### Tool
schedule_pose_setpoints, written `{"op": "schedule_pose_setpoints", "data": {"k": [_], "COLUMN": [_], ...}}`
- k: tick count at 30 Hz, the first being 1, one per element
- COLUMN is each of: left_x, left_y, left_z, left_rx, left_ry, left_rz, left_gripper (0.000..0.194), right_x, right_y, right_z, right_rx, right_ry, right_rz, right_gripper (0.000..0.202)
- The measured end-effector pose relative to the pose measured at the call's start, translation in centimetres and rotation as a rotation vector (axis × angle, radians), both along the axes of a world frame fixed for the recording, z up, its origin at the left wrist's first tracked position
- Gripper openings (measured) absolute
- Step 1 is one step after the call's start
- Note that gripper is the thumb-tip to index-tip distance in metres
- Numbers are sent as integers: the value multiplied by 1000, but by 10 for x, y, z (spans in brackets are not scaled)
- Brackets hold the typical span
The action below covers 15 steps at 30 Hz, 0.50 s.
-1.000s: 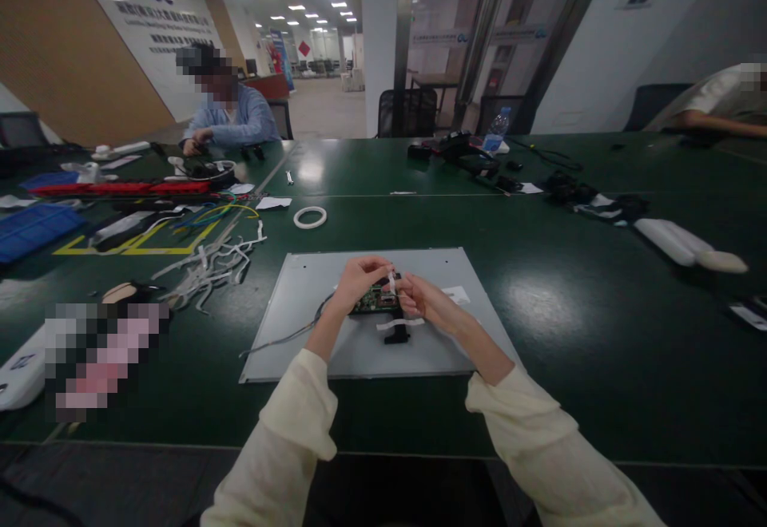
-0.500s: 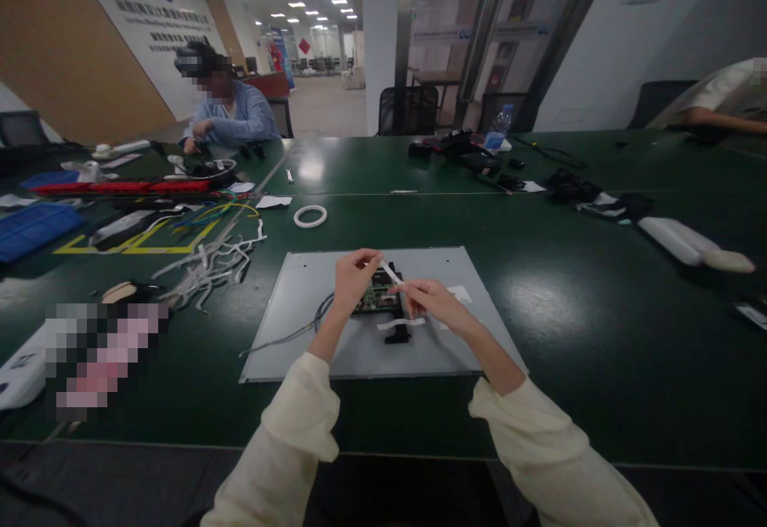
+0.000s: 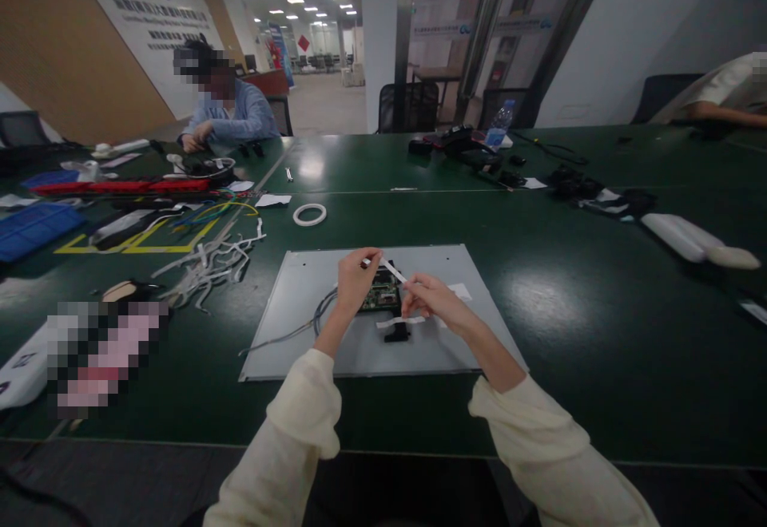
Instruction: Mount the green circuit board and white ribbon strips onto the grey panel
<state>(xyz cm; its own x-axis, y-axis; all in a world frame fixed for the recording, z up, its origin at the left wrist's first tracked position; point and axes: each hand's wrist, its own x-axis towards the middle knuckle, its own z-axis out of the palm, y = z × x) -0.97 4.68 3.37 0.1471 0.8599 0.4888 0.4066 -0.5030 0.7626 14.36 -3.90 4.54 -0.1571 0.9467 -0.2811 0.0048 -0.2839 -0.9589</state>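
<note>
A short strip of white tape [image 3: 393, 271] is stretched between my two hands. My left hand [image 3: 355, 281] pinches its upper end, while the fingertips of my right hand [image 3: 442, 303] close on the lower end. Beneath the strip lies a green circuit board [image 3: 377, 299], partly covered by my hands, along with a black bracket [image 3: 396, 334]. Another white strip [image 3: 389, 322] runs across the bracket, below my right fingers. Everything rests on a pale grey panel [image 3: 288, 291]. Grey cables [image 3: 317, 313] trail off the board to the left.
A white tape roll [image 3: 310, 223] lies beyond the panel. Left of it are a tangle of white strips [image 3: 219, 265], coloured wires and a blue tray [image 3: 36, 231]. A bottle [image 3: 498, 125] stands at back right; a person [image 3: 236, 112] sits across the table.
My right hand has shifted slightly to the right and up, and more of the strip shows between my hands. My left hand stays nearly in place, still pinching its end.
</note>
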Motion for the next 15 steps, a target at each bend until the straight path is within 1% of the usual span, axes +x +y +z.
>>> {"op": "schedule_pose_setpoints", "data": {"k": [2,5,7,12,15], "left_x": [0,0,0,-3,-5], "left_y": [1,1,1,0,-1], "left_z": [-1,-2,-2,2,2], "left_rx": [12,29,30,13,65], "left_ry": [15,52,60,-12,14], "left_rz": [-2,-4,-13,-14,13], "left_gripper": [15,14,14,34,35], "right_x": [1,4,6,5,2], "right_y": [2,6,8,12,16], "right_z": [-4,-10,-13,-19,-23], "right_rx": [26,148,212,221,207], "right_ry": [-115,-346,-446,-482,-463], "right_rz": [-42,-117,-163,-222,-234], "right_gripper": [21,23,23,26,29]}}
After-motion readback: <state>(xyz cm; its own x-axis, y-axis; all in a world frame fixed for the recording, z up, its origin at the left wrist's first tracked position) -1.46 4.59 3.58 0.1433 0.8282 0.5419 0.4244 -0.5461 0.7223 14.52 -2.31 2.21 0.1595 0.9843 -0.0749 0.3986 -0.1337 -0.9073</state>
